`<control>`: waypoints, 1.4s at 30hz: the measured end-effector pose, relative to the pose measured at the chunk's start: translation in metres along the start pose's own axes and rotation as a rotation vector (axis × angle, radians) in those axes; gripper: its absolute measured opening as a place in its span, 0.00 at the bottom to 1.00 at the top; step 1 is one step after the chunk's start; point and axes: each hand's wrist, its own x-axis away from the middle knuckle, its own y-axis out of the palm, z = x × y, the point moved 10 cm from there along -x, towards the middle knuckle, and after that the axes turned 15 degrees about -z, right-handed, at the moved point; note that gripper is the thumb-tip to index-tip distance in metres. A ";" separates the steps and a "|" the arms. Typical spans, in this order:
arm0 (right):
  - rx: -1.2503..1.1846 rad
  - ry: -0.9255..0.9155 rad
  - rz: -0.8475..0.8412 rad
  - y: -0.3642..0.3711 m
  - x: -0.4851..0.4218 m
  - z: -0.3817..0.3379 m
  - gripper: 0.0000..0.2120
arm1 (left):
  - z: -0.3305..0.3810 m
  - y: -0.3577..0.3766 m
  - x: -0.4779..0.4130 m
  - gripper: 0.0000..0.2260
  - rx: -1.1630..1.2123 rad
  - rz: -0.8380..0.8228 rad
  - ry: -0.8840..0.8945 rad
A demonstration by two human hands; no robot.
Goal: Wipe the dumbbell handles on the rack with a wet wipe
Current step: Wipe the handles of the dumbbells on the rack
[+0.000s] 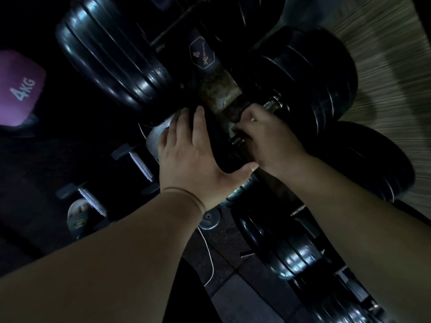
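Pinching a small white wet wipe [231, 127] in the right hand's [263, 138] narrow grip against the dark metal dumbbell handle [238, 141] mid-rack, left hand [193, 155] spread flat, probably steadying the black rubber plate [210, 122].

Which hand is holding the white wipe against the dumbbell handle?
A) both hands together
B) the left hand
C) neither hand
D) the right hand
D: the right hand is closed around the dumbbell handle with the white wipe pinched in its fingers, while the left hand rests flat and open on the black weight beside it.
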 end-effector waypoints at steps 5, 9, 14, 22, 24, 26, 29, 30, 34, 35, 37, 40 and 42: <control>0.031 0.027 -0.018 0.007 0.004 -0.003 0.11 | 0.001 0.000 0.000 0.58 -0.005 0.002 0.001; -0.043 0.007 -0.017 0.008 0.011 -0.001 0.13 | 0.001 -0.001 0.001 0.58 -0.008 0.002 -0.004; -0.173 0.082 0.118 0.004 0.018 0.010 0.12 | 0.001 -0.001 0.000 0.58 -0.009 0.002 -0.009; -0.301 0.106 0.178 0.000 0.023 0.023 0.12 | 0.001 0.000 0.001 0.58 -0.013 0.004 -0.002; -0.302 0.085 0.043 0.021 0.020 0.020 0.15 | 0.001 0.001 0.001 0.58 -0.011 0.000 -0.002; -0.269 0.068 -0.063 0.035 0.019 0.019 0.16 | 0.001 0.001 0.001 0.58 -0.008 0.001 -0.003; -0.327 0.095 0.105 0.015 0.021 0.030 0.13 | 0.000 0.002 0.000 0.58 -0.011 -0.011 -0.012; -0.342 0.125 0.183 0.008 0.024 0.034 0.11 | 0.000 0.002 0.000 0.58 -0.011 -0.016 -0.014; -0.381 0.134 0.156 0.022 0.023 0.027 0.10 | 0.001 0.002 0.001 0.58 -0.014 -0.012 -0.015; -0.400 0.128 0.137 0.027 0.024 0.026 0.11 | 0.001 0.002 0.001 0.58 -0.013 -0.014 -0.015; -0.474 0.202 0.194 0.022 0.027 0.033 0.09 | 0.000 0.001 0.001 0.58 -0.013 -0.005 -0.015; -0.638 0.453 0.399 0.007 0.042 0.056 0.08 | 0.000 0.001 0.001 0.57 -0.020 0.010 -0.011; -0.721 0.541 0.493 0.006 0.048 0.061 0.07 | 0.001 0.001 0.001 0.57 -0.018 0.014 -0.007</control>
